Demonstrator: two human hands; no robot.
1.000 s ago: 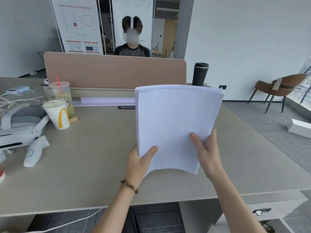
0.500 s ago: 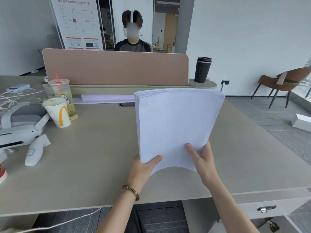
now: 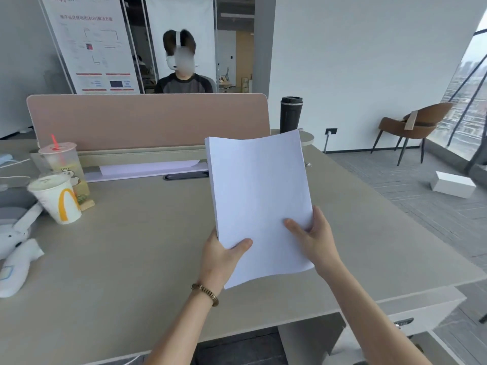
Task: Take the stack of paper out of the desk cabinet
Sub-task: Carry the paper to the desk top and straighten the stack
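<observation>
One stack of paper (image 3: 259, 204) here, and both hands are on it: the left hand (image 3: 222, 255) pinches the near left corner with the thumb curled over the top sheet, and the right hand (image 3: 313, 239) clamps the near right edge, thumb on top and the other fingers hidden underneath. The stack is up in the air over the right half of the bench (image 3: 137, 248), not touching it, tilted so the blank face looks back toward the camera. Its long axis runs from the near edge of the bench toward the far edge, and the bottom edge sags a bit between the hands. Counting the rest: two drink cups by the left edge, a white paper cup (image 3: 56, 200) and a clear plastic cup (image 3: 64, 164) with a red straw just behind it, one white controller (image 3: 15, 267) near the left edge, one black tumbler (image 3: 290, 114) at the far right corner, partly behind the top of the stack. A pink divider panel (image 3: 147, 119) runs along the far edge. Nothing sits on the bench directly under the paper.
</observation>
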